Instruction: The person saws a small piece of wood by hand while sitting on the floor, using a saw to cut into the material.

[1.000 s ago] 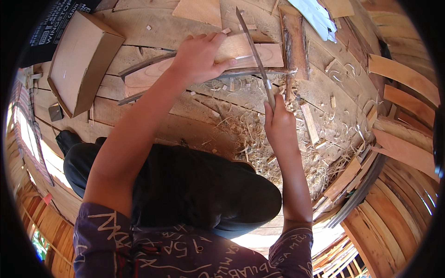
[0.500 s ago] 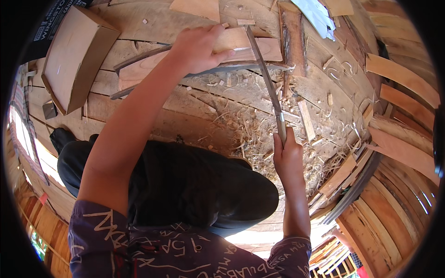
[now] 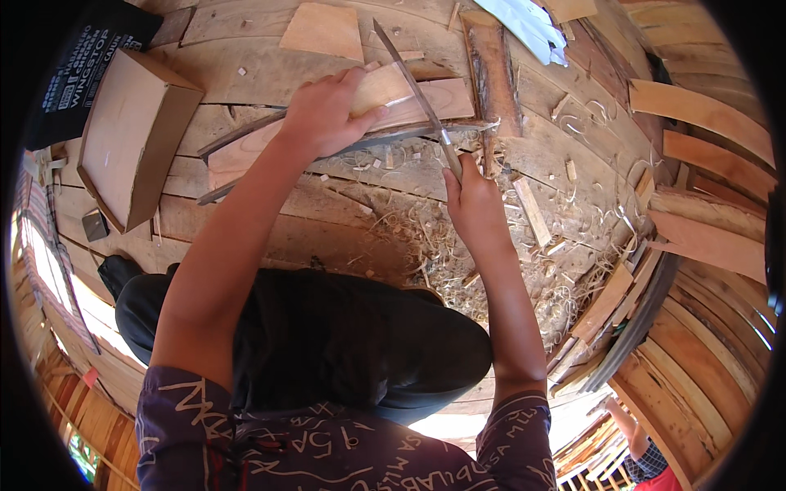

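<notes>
We see a dark purple, short-sleeved cloth shirt (image 3: 348,468), pale scrawled lettering (image 3: 318,442) across its front and both sleeves (image 3: 514,434); loose, plain black cloth trousers (image 3: 352,335), bare forearms (image 3: 233,245)

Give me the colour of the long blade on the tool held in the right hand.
Dark grey blade; it shows in the head view.

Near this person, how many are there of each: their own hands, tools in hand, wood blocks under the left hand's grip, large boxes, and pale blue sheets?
Own hands: 2 (left hand, right hand)
Tools in hand: 1 (long-bladed tool)
Gripped wood: 1 (pale block)
Large boxes: 1 (brown box)
Pale blue sheets: 1 (crumpled sheet)
Total: 6
</notes>
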`<state>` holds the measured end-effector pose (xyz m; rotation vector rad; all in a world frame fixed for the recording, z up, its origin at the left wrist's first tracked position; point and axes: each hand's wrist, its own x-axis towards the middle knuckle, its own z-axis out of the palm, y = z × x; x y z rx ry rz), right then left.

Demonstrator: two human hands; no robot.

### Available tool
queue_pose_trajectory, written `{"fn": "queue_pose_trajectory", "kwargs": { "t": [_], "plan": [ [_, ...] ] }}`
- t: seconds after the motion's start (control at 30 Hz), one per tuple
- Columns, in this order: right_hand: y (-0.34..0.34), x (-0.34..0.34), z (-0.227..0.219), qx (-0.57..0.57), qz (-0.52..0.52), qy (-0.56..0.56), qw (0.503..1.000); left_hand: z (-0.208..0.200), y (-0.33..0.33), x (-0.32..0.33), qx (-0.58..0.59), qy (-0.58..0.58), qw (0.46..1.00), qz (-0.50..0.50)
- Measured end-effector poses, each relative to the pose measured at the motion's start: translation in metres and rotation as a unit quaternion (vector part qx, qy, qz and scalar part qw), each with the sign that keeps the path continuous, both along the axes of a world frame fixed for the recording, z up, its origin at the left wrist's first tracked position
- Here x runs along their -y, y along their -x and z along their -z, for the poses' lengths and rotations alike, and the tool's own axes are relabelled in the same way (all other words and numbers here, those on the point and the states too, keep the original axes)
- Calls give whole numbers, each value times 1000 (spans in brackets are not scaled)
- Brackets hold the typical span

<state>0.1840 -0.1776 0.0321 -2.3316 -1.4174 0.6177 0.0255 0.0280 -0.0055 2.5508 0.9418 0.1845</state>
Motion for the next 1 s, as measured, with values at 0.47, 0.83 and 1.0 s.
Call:
{"fn": "queue_pose_trajectory", "kwargs": {
  "t": [0.47, 0.83, 1.0],
  "plan": [
    [10, 85, -54, -4, 44, 73, 996, 2, -2, -6, -32, 45, 998, -32],
    [-7, 61, -42, 8, 7, 78, 997, -3, 0, -5, -56, 31, 998, -17],
    [0, 3, -14, -2, -3, 33, 999, -7, 2, 2, -31, -6, 999, 3]
  ]
}}
